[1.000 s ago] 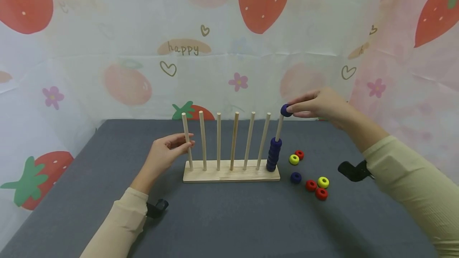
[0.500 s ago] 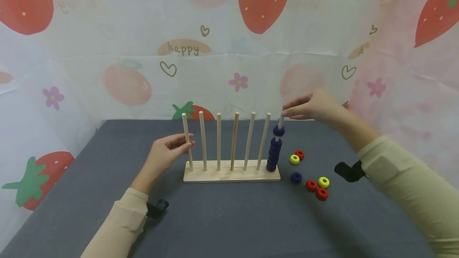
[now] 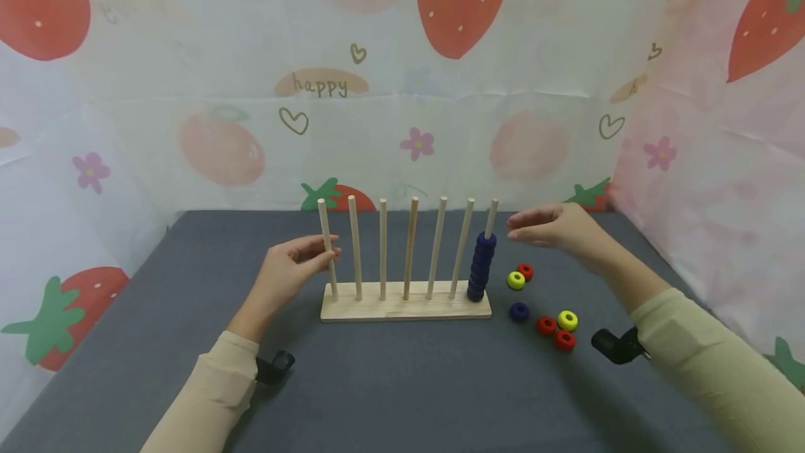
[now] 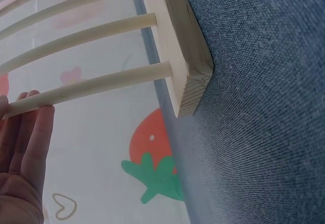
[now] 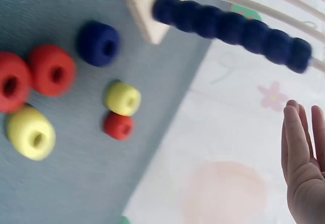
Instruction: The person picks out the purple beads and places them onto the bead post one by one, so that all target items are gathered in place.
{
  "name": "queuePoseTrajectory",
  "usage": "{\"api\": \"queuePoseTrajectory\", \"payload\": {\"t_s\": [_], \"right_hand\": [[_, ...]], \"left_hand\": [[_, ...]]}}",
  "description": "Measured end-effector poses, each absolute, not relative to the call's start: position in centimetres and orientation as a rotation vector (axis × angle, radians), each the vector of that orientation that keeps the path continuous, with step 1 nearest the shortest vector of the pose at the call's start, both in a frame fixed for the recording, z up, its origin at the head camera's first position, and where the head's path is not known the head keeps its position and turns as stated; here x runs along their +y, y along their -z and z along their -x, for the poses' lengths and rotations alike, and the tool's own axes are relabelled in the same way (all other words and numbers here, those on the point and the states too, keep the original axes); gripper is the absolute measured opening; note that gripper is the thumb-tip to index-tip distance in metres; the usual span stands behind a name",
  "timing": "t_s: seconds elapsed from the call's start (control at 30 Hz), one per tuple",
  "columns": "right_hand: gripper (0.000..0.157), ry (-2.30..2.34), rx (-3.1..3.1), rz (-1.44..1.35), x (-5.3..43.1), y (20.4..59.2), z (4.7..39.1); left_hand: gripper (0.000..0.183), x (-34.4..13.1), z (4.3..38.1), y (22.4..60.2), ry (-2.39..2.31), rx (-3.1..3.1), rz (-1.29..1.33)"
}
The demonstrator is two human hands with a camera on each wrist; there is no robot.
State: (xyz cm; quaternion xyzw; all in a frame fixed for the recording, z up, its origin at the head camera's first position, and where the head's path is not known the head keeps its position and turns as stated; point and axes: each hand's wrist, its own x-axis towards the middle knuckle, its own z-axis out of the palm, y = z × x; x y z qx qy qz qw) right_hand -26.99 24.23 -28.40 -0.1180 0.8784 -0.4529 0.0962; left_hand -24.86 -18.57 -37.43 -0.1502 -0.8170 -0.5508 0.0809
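A wooden peg rack (image 3: 402, 309) stands on the table with a row of upright pegs. Around its leftmost peg (image 4: 109, 83), my left hand (image 3: 294, 264) has thumb and fingers, pinching it partway up. Dark blue beads (image 3: 481, 268) are stacked on the rightmost peg, whose bare tip (image 3: 493, 208) pokes out above them. Just right of that peg my right hand (image 3: 560, 228) hovers with nothing in it, fingers extended in the right wrist view. Below this hand lie loose beads: a blue bead (image 5: 98, 43), yellow bead (image 5: 123, 98) and red bead (image 5: 119, 126).
Nearer the front right, a yellow bead (image 3: 567, 320) lies with two red beads, one the nearest red bead (image 3: 564, 340). A dark grey cloth (image 3: 402, 390) covers the table. Behind hangs a strawberry-print curtain (image 3: 402, 40).
A blue bead left my right hand at the peg's top and slid down onto the stack. My right hand then moved down and right, away from the peg. The left hand stayed put.
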Motion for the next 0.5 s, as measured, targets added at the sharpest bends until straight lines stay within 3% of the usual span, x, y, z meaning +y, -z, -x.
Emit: {"api": "queuePoseTrajectory", "payload": {"t_s": [0.5], "right_hand": [[0.057,1.464,2.454,0.189,26.4,35.1,26.0]], "left_hand": [[0.036,-18.6,24.8,37.4,1.650,-2.437,0.446]]}}
